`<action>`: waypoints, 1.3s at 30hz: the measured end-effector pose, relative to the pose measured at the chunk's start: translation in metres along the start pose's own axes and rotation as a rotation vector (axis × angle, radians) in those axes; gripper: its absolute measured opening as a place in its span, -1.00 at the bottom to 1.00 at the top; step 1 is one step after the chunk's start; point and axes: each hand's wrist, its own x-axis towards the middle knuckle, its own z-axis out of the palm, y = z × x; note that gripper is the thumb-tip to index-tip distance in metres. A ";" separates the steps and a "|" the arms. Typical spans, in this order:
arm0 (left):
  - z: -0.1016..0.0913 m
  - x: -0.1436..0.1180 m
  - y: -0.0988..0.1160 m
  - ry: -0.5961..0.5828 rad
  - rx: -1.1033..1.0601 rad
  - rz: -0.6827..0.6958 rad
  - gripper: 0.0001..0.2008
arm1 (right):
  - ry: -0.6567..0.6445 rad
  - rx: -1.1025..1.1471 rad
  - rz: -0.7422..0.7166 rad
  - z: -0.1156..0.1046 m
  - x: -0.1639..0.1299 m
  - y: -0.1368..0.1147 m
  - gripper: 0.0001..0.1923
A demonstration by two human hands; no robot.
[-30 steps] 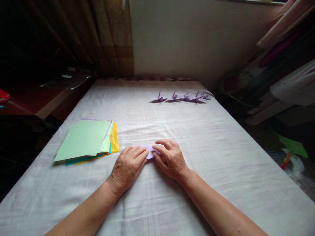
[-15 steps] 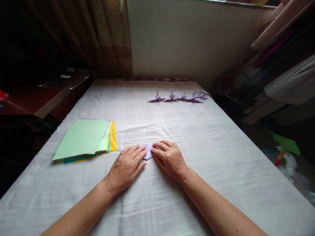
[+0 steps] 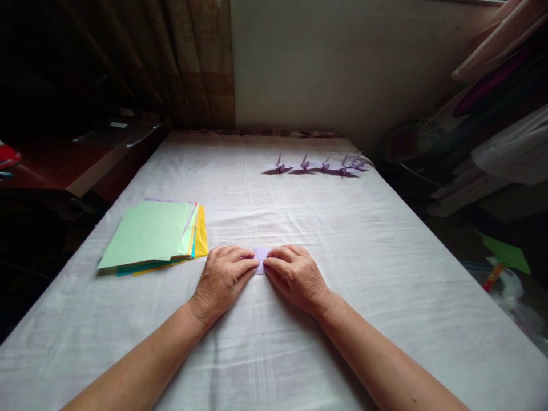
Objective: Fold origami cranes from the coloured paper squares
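Observation:
A small folded piece of lilac paper (image 3: 261, 255) lies on the white cloth (image 3: 299, 228), mostly hidden under my fingers. My left hand (image 3: 222, 279) lies flat on its left side, fingertips pressing it down. My right hand (image 3: 295, 275) covers its right side, fingertips meeting the left hand's over the paper. Only a small strip of the paper shows between the two hands.
A stack of coloured paper sheets (image 3: 154, 235), pale green on top, lies to the left. Several lilac paper cranes (image 3: 319, 165) stand in a row at the far right of the cloth. A dark wooden table (image 3: 64, 165) is at left, hanging clothes (image 3: 505, 131) at right.
My hands have closed in over the lilac paper, so less of it shows. The view has shifted slightly; the stack and cranes stay where they were.

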 end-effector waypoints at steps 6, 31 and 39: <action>-0.006 0.003 0.004 0.007 0.039 0.072 -0.84 | -0.021 0.062 -0.010 -0.001 -0.001 0.001 -0.85; -0.003 -0.002 0.007 -0.020 0.097 -0.004 -0.82 | 0.043 0.104 0.125 0.010 -0.001 0.006 -0.86; 0.000 0.002 0.005 -0.088 0.042 -0.127 -0.83 | 0.039 0.082 0.236 0.010 0.005 -0.003 -0.87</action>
